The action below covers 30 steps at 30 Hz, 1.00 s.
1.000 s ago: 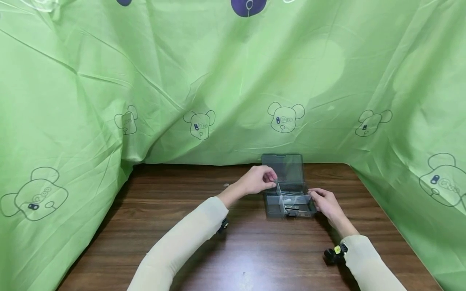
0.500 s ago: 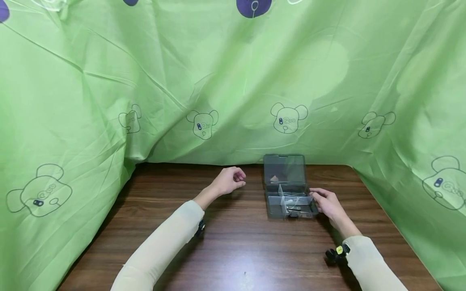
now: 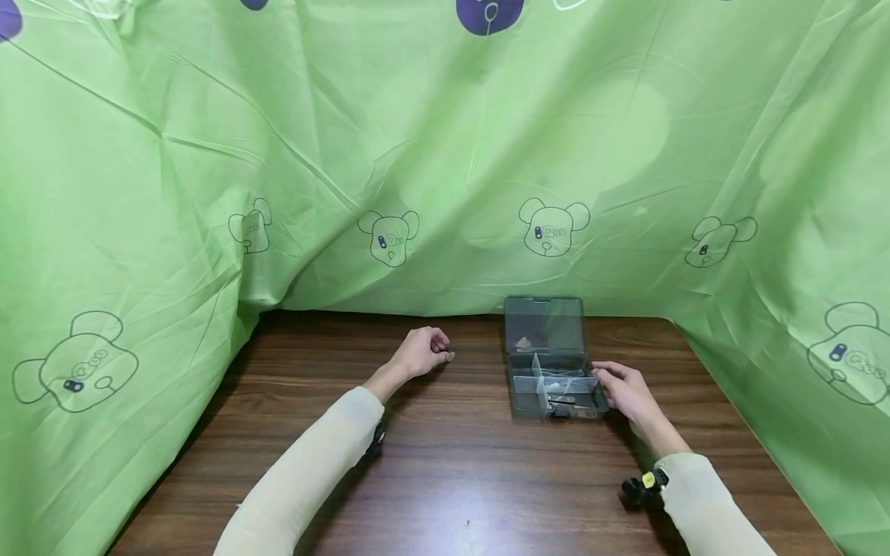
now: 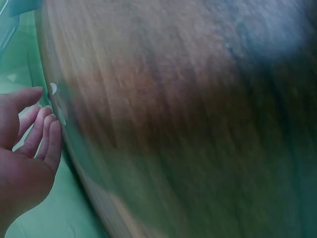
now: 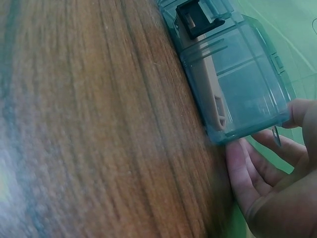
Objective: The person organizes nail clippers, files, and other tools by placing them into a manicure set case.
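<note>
A smoky clear compartment box (image 3: 526, 401) stands on the table with its hinged lid (image 3: 545, 320) raised. My right hand (image 3: 629, 394) grips its right end; in the right wrist view the thumb is at the upper rim and the other fingers (image 5: 237, 156) lie low against the end wall. My left hand (image 3: 417, 351) is left of the box, low over the table. Its thumb and fingers are apart in the left wrist view, beside a small pale crescent-shaped thing (image 4: 54, 89). A small glint shows at the thumb tip in the head view; its kind is unclear.
White dividers (image 3: 526, 384) split the box. Inside are a slim metallic thing (image 3: 560, 399) and a long beige piece (image 5: 210, 82). A small tan patch (image 3: 523, 342) shows in the lid. Green printed cloth (image 3: 445, 262) hangs behind and beside the wooden table (image 3: 445, 479).
My left hand has moved left, away from the box, to where a small clear thing lay on the table. The tan patch in the lid has come into view. My right hand stays on the box.
</note>
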Motion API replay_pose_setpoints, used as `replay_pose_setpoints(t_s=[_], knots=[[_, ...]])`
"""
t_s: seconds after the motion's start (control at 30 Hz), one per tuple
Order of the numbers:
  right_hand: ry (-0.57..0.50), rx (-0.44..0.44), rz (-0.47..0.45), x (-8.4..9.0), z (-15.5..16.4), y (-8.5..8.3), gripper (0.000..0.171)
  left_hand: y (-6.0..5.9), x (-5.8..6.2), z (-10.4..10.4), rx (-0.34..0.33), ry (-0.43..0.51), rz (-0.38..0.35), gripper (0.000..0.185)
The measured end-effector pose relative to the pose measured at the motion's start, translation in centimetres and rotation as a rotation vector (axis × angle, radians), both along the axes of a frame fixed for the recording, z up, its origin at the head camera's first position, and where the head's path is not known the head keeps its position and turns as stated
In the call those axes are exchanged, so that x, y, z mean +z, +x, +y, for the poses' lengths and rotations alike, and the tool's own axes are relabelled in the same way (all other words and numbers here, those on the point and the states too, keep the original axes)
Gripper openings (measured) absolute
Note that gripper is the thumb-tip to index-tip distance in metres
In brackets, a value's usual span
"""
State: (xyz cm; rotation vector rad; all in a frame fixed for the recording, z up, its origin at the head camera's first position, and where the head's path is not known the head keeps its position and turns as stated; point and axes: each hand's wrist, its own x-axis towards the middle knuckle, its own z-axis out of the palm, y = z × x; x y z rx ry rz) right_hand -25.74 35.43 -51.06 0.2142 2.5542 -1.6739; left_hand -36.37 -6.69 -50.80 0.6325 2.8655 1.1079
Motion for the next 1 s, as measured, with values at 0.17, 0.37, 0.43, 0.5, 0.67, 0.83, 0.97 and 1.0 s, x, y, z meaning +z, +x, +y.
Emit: replay_pose_setpoints(t_s=[0.17,0.37,0.43,0.5,0.67,0.83,0.97,1.0], knots=[[0.006,0.0,-0.004,-0.2,0.0,0.0,0.049,-0.1,-0.6,0.5,0.01,-0.018,0.001,0.017],[-0.004,0.004,-0.003,-0.3,-0.1,0.0,0.049,-0.2,-1.0,1.2,0.034,-0.061,0.004,0.01],[0.005,0.007,0.001,-0.2,-0.1,0.1,0.05,-0.1,-0.9,1.3,0.031,-0.069,0.004,0.007],[0.005,0.009,0.007,-0.2,-0.2,0.1,0.05,0.0,-0.9,1.4,0.029,-0.077,0.002,0.006],[-0.002,0.016,0.017,-0.2,-0.2,0.1,0.05,0.4,-0.7,1.6,0.005,-0.146,0.033,0.011],[0.013,0.005,0.005,-0.2,-0.1,0.1,0.05,0.9,0.2,2.8,-0.096,-0.178,0.114,0.01],[0.014,0.002,0.013,-0.3,0.1,0.0,0.05,1.7,1.6,4.4,-0.186,-0.149,0.165,0.01],[0.011,-0.001,0.014,-0.3,0.1,0.0,0.049,1.9,2.0,4.8,-0.209,-0.138,0.173,0.01]])
